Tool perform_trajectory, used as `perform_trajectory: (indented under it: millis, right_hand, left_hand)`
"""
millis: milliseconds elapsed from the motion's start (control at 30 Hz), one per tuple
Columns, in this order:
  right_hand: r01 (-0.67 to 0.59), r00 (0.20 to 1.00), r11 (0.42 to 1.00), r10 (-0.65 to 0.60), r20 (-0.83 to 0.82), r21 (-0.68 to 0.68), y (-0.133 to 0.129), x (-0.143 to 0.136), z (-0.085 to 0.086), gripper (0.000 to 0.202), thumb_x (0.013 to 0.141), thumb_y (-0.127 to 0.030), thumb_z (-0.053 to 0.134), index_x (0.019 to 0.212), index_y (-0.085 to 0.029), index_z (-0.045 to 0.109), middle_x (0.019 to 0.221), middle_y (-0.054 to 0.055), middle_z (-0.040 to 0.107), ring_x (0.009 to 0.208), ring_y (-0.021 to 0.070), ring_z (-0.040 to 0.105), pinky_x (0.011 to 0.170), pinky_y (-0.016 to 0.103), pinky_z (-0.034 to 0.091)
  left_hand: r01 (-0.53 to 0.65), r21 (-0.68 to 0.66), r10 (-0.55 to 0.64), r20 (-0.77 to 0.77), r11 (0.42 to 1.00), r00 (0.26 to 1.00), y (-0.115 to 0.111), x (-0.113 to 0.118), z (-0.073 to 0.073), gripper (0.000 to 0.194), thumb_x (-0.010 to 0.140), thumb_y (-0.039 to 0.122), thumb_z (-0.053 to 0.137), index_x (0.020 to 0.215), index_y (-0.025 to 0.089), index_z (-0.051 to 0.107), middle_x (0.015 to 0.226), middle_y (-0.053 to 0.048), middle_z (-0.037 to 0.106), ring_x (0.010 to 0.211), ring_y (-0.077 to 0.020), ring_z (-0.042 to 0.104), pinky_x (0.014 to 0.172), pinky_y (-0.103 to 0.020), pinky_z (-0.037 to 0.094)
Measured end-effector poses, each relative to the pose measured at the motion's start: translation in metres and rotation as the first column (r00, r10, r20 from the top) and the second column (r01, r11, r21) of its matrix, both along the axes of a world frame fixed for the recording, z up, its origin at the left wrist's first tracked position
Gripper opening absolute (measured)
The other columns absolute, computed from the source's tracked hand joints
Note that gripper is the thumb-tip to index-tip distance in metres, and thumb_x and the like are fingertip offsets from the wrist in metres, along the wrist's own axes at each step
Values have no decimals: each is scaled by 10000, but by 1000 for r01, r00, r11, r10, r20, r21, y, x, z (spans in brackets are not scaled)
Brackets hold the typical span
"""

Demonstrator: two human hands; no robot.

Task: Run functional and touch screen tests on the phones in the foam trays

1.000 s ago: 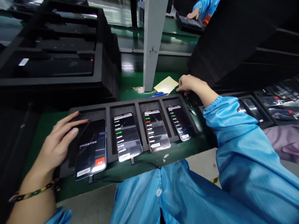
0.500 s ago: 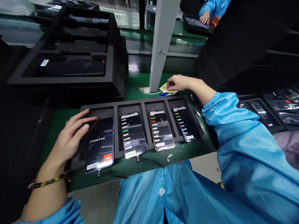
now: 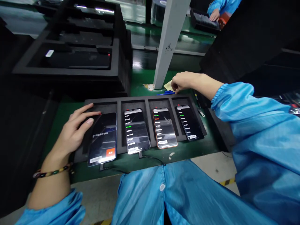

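Observation:
My left hand (image 3: 74, 132) lies with fingers apart along the upper left edge of a phone (image 3: 102, 143). Its index fingertip touches the top edge by a small red mark. That phone shows a red button, and a cable plug (image 3: 101, 167) sits in its lower end. Beyond the tray, my right hand (image 3: 184, 82) has its fingers curled down at the right end of a blue pen (image 3: 167, 92), beside a yellow paper slip (image 3: 168, 86). The fingertips' grip is hidden. Three more phones with lit lists, a second (image 3: 137, 132), an orange-edged one (image 3: 165, 129) and a fourth (image 3: 189, 123), lie in the tray.
The black foam tray (image 3: 119, 125) lies at the green table's front edge. Stacked foam trays (image 3: 70, 73) stand back left. A grey post (image 3: 170, 43) rises behind the pen. A small metal piece (image 3: 201, 112) lies right of the tray. A co-worker's hand (image 3: 214, 15) is far back.
My right hand has moved slightly right and nearer, from the yellow slip to the pen's end. My left hand stays at the first phone. The view has shifted slightly.

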State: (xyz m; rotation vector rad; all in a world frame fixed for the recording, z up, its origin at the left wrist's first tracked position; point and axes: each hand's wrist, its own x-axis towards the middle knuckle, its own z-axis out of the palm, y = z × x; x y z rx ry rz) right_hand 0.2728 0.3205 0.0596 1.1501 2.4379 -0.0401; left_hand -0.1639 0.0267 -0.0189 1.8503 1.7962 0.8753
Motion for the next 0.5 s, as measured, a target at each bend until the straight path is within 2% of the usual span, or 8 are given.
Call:
perform_trajectory:
  millis: [133,300,400,433,467,500]
  right_hand:
    - [30,998,997,-26,62,-67,12,-12,-4,270,721,-308,1028,865,-184,835,828,39,769,848,234,723,807,367,466]
    - [-21,986,999,28,161,-50,15,-11,-12,283,753,-340,1002,923,-184,837,932,39,798,924,237,735,857,378,488]
    - [-17,987,999,23,156,-38,16,-9,-5,278,751,-345,1004,860,-163,824,922,48,814,927,244,746,852,388,501]
    - [-13,989,999,18,144,-40,16,-8,2,273,816,-370,957,833,-137,816,933,62,820,948,239,752,851,387,496]
    - [-4,992,999,10,124,-48,17,-5,9,347,933,-420,838,810,-98,805,945,80,822,981,225,758,851,387,483]
    - [23,996,998,-18,89,-50,17,0,17,521,1052,-472,631,785,-54,789,943,98,817,1008,202,760,844,393,466]
  left_hand:
    - [0,-11,0,-1,1000,1000,-1,1,1,448,1086,577,488,1311,269,723,1707,-83,519,1618,-308,444,1375,-584,262]
    - [-8,-14,8,5,1000,1000,-2,2,1,461,1085,580,482,1313,260,721,1708,-69,520,1620,-303,439,1375,-556,268]
    - [-16,-19,16,-1,1000,1000,-2,3,2,473,1085,594,468,1314,265,720,1711,-69,519,1621,-299,439,1378,-561,264]
    - [-18,-20,18,-3,1000,1000,-2,4,2,474,1085,596,469,1314,266,721,1710,-71,519,1621,-300,439,1380,-570,258]
    - [-17,-21,17,-4,1000,1000,-2,4,2,476,1086,595,471,1316,264,723,1710,-75,520,1622,-302,437,1380,-578,253]
    - [-13,-17,13,-3,1000,1000,-2,4,3,476,1087,590,476,1316,256,726,1707,-82,522,1622,-307,438,1377,-583,252]
